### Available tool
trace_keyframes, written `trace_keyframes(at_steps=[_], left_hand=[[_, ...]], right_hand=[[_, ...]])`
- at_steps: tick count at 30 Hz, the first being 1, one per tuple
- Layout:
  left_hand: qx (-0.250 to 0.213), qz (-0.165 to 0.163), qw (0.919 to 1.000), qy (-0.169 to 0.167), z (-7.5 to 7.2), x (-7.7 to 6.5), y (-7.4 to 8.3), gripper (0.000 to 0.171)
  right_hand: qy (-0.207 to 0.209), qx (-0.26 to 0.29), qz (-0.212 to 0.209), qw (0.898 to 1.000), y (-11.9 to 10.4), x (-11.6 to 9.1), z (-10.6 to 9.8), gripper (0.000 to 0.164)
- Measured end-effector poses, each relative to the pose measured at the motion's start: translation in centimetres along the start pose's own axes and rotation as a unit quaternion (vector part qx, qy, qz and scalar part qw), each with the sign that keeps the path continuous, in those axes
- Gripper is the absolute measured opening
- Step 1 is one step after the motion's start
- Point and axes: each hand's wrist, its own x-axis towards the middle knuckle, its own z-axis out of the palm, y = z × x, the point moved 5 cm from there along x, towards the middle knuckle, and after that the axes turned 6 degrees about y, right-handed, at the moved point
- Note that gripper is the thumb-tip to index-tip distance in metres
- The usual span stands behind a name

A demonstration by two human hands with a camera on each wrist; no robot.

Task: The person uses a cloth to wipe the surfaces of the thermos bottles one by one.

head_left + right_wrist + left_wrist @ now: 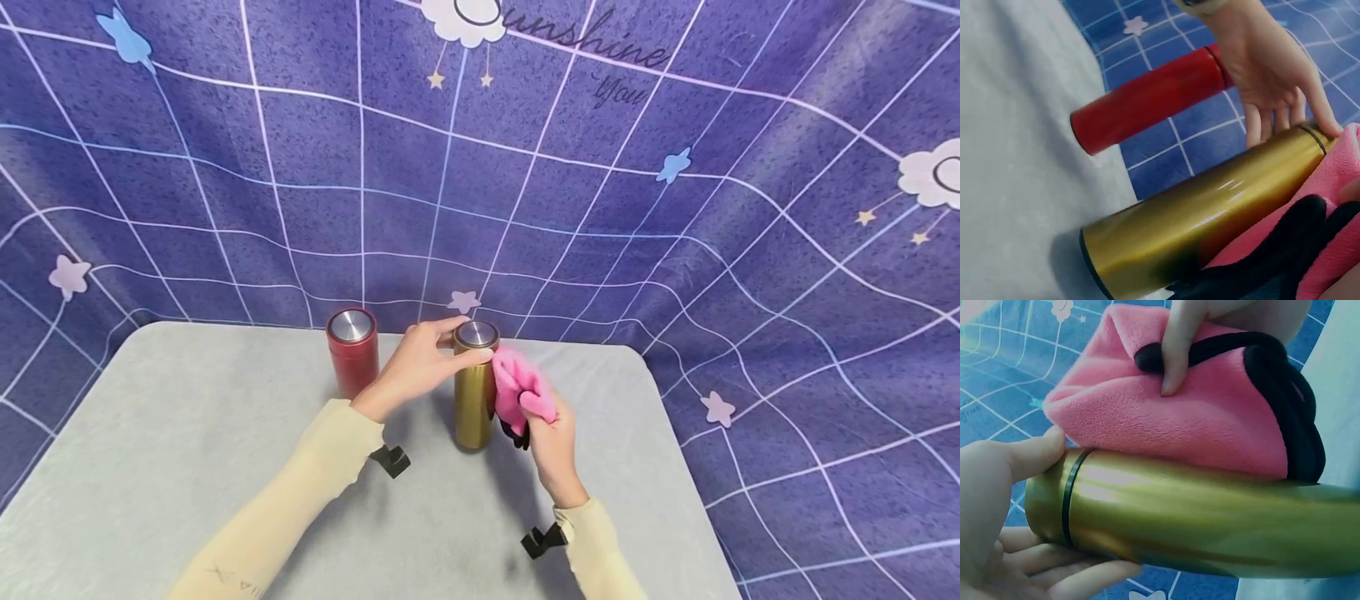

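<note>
A gold vacuum flask (pixel 472 408) with a steel-topped lid stands upright on the table. My left hand (pixel 416 367) holds it around the top, thumb on the near side and fingers behind, as the left wrist view shows near the dark ring (pixel 1069 500) below the lid. In my right hand (pixel 557 446) is a bunched pink cloth (pixel 513 387) with black edging, pinched under the thumb. The cloth (pixel 1166 419) lies against the flask's right side. The flask's base (pixel 1094 262) rests on the table in the right wrist view.
A red vacuum flask (pixel 352 358) stands to the left, close behind my left wrist. The table has a light grey cover (pixel 187 450). Blue-violet curtain fabric (pixel 405 217) with a grid pattern hangs along the back and right edges. Small black mounts (pixel 543 540) sit at both wrists.
</note>
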Motion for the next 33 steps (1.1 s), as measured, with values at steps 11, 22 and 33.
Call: trace_keyframes(at_steps=[11,22,33], left_hand=[[-0.081,0.027,0.9963,-0.012,0.4,-1.1,0.5,0.077],[-0.119,0.098,0.9881,0.005,0.4,-1.9,1.2,0.065],[-0.115,0.130,0.9848,-0.003,0.4,-2.4,1.4,0.066]], right_hand=[[0.074,0.027,0.106,0.991,1.9,3.9,-1.4,0.019],[-0.012,-0.027,0.069,0.997,-0.3,7.0,0.4,0.016],[-0.109,-0.023,0.106,0.988,-0.3,7.9,1.3,0.016]])
